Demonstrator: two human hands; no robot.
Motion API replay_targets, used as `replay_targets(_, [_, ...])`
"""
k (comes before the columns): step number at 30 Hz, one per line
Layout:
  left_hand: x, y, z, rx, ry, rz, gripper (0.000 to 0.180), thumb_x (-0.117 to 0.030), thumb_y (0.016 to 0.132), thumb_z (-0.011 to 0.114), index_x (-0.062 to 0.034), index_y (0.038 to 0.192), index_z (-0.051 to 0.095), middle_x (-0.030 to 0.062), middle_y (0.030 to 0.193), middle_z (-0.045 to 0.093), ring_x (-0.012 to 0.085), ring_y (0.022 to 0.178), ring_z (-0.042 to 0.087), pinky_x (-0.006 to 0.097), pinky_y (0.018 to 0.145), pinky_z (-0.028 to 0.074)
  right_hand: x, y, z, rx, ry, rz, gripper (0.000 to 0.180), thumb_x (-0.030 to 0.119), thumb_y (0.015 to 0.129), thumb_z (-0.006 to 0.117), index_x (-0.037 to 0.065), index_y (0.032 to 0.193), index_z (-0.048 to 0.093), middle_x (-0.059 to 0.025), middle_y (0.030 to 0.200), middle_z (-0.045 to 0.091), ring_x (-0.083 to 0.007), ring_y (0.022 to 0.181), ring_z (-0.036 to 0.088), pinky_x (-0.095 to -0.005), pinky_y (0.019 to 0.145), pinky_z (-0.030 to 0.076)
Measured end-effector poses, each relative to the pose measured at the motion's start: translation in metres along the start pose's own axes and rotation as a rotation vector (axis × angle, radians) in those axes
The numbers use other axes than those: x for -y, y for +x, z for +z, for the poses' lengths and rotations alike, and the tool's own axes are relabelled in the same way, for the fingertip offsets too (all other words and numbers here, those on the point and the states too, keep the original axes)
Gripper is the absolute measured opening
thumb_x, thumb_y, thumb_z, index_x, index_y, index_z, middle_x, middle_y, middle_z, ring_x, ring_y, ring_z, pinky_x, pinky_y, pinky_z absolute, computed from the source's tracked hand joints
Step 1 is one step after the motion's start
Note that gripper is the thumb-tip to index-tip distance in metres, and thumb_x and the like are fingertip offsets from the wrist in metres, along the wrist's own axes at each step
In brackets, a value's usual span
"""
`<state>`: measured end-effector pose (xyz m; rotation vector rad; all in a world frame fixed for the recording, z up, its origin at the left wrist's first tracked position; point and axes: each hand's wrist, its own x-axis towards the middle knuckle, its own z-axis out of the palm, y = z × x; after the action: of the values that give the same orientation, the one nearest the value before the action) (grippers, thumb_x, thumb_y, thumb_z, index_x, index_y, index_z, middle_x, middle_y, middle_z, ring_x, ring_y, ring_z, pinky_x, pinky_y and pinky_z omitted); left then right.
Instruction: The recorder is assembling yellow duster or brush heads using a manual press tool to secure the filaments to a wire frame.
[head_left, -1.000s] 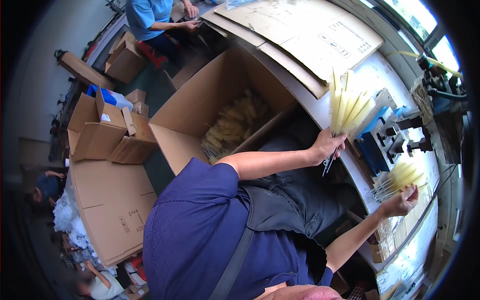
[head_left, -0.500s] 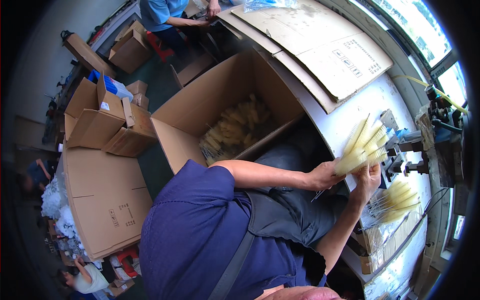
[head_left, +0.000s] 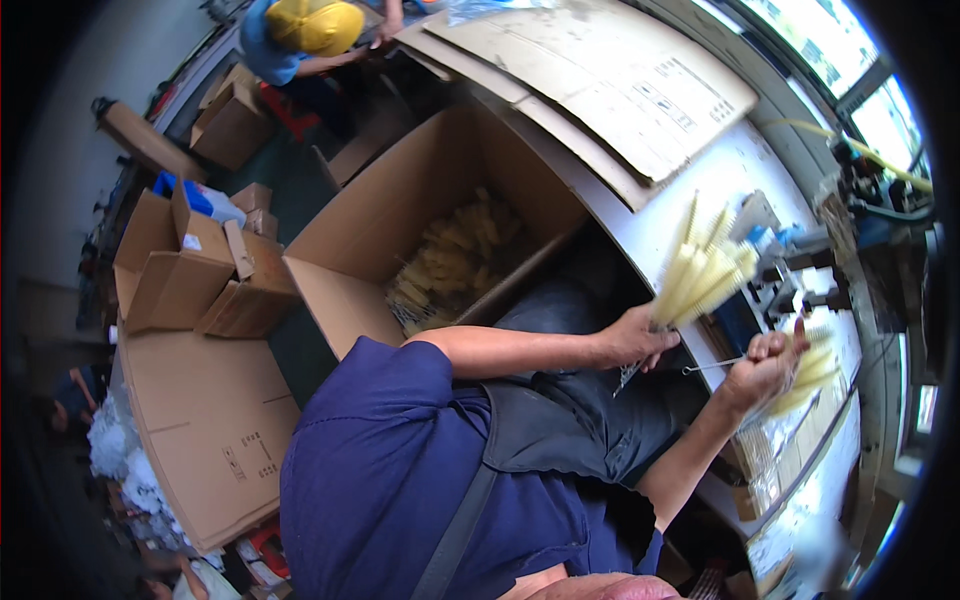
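Note:
My left hand [head_left: 633, 340] is shut around the wire stems of a bundle of pale yellow bottle brushes [head_left: 703, 272], which fans up and to the right over the white table [head_left: 700, 190]. My right hand [head_left: 765, 365] sits just right of it, closed on more yellow brushes [head_left: 815, 368]. A thin wire handle [head_left: 705, 368] sticks out toward the left hand. The two hands are close together at the table's edge, above my lap.
A large open cardboard box [head_left: 340, 300] partly filled with yellow brushes [head_left: 450, 262] stands left of my knees. Flattened cardboard sheets [head_left: 610, 85] lie on the table. A metal machine [head_left: 870, 200] is at right. Empty boxes [head_left: 200, 270] and a person in a yellow cap [head_left: 312, 25] are beyond.
My left hand has carried its bundle of brushes down toward my right hand, and the right hand has risen to meet it. The two hands are now almost touching.

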<state>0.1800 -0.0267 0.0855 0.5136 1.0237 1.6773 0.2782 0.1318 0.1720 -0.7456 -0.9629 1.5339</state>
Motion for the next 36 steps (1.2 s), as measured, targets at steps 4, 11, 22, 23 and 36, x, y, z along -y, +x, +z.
replay_targets(4, [-0.007, 0.005, -0.028, -0.165, 0.143, 0.058, 0.019, -0.019, 0.099, 0.060, -0.0025, 0.091, 0.057, 0.0024, 0.068, 0.054, 0.0115, 0.055, 0.058, 0.026, 0.048, 0.048, -0.028, 0.005, 0.003, 0.197, 0.083, 0.403, 0.036, 0.024, 0.104, 0.051, -0.006, 0.122, 0.056, 0.0005, 0.069, 0.046, -0.0059, 0.050, 0.036, -0.0209, 0.042, 0.031])
replay_targets(11, [-0.012, 0.033, -0.026, -0.259, 0.142, 0.136, 0.013, -0.015, 0.100, 0.058, -0.0031, 0.096, 0.054, 0.0010, 0.069, 0.053, 0.0107, 0.053, 0.056, 0.026, 0.046, 0.048, -0.038, 0.018, 0.004, 0.211, 0.133, 0.478, 0.024, 0.019, 0.104, 0.046, -0.003, 0.108, 0.056, -0.0016, 0.069, 0.048, -0.0072, 0.050, 0.039, -0.0218, 0.042, 0.033])
replay_targets(22, [-0.011, 0.038, -0.022, -0.257, 0.127, 0.136, 0.014, -0.013, 0.100, 0.057, -0.0015, 0.108, 0.055, 0.0018, 0.071, 0.051, 0.0135, 0.057, 0.055, 0.027, 0.050, 0.049, -0.038, 0.061, 0.002, 0.235, 0.198, 0.561, 0.034, 0.029, 0.105, 0.044, -0.002, 0.109, 0.057, -0.0060, 0.075, 0.058, -0.0120, 0.055, 0.050, -0.0257, 0.048, 0.043])
replay_targets(23, [-0.011, 0.039, -0.023, -0.252, 0.130, 0.134, 0.014, -0.013, 0.100, 0.057, -0.0015, 0.108, 0.055, 0.0018, 0.071, 0.051, 0.0135, 0.057, 0.055, 0.027, 0.050, 0.049, -0.037, 0.061, 0.004, 0.231, 0.202, 0.558, 0.034, 0.029, 0.105, 0.044, -0.002, 0.109, 0.057, -0.0060, 0.075, 0.058, -0.0120, 0.055, 0.050, -0.0257, 0.048, 0.043])
replay_targets(36, [-0.015, 0.036, -0.021, -0.222, 0.092, 0.156, 0.013, -0.013, 0.101, 0.056, -0.0018, 0.106, 0.055, 0.0018, 0.071, 0.051, 0.0138, 0.057, 0.054, 0.027, 0.049, 0.048, -0.034, 0.062, 0.015, 0.214, 0.251, 0.622, 0.045, 0.037, 0.101, 0.049, -0.005, 0.118, 0.053, -0.0147, 0.099, 0.066, -0.0172, 0.064, 0.061, -0.0271, 0.050, 0.049])
